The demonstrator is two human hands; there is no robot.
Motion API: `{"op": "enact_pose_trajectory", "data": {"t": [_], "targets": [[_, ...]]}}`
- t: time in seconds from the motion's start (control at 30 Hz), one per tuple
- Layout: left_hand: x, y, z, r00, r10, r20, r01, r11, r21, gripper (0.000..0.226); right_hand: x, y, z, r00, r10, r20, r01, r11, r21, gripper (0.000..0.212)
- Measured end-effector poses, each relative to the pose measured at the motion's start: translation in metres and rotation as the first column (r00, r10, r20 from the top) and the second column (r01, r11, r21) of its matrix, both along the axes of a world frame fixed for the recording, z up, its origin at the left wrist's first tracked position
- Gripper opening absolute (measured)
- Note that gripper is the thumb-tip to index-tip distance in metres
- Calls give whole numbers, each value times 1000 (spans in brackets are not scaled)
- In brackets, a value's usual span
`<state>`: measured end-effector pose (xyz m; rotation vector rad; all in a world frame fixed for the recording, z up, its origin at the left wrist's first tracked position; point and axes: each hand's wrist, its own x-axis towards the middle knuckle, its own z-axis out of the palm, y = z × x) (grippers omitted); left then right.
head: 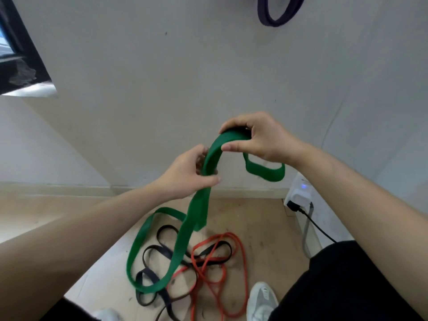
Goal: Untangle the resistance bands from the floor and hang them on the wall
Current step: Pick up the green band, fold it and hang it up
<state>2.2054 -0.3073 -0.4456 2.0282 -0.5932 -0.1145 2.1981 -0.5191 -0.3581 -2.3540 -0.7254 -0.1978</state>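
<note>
At the foot of a plain pale wall (185, 77), over a tan wood-look floor (266, 223) flecked with dirt, we hold one green resistance band (185, 230) up in both hands. Our right hand (259, 140) pinches the band's highest bend between thumb and curled fingers, and a short green loop droops below that wrist. Our left hand (185, 174), just beside it and lower, grips the doubled strap with fingers curled round it and thumb laid across. From there the green strap drops toward the floor, its long loop over the tangle.

We count one green band, one red band (243, 251) and dark loops (162, 249), black and navy-looking, which we cannot tell as one band or two. Red and dark strands cross each other between our feet. One purple band (275, 22) hangs on the wall, cut off by the top edge.

A grey-white shoe (261, 300) stands beside the red band, and a second shoe (106, 315) shows at the bottom edge. A white plug block (298, 193) with a blue light sits low at the right, a black cable (319, 225) running from it. A dark window frame (20, 54) fills the upper left corner. Our forearms hide part of the floor.
</note>
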Motion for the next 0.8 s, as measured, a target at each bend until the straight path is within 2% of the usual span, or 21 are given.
{"op": "enact_pose_trajectory", "data": {"t": [0.1,0.3,0.43,0.53,0.6,0.67,0.73,0.8], "targets": [[4,8,-2,999,-14,-33,14,1000,8,34,5,-12,-12,999,-27,-35,25,997,-67,32],[6,24,-14,996,-46,-76,57,988,146,52,17,-25,-67,968,-69,-240,9,971,-240,33],[2,29,-30,986,-118,-119,142,966,215,47,14,-18,-101,948,-52,-315,-49,951,-304,34],[-3,29,-38,986,-121,-111,145,959,242,41,10,-9,-120,933,-60,-354,-67,939,-336,37],[-6,27,-40,986,-126,-109,149,960,235,37,6,0,-131,909,-56,-413,-67,958,-278,43],[-7,25,-39,984,-134,-115,157,960,231,37,2,11,-136,886,-16,-463,-61,987,-151,51],[-7,26,-36,984,-141,-110,163,960,229,38,-1,22,-133,899,20,-437,-40,999,-36,48],[-5,28,-32,984,-154,-85,171,953,250,39,-2,30,-127,925,31,-378,-31,999,7,42]]}}
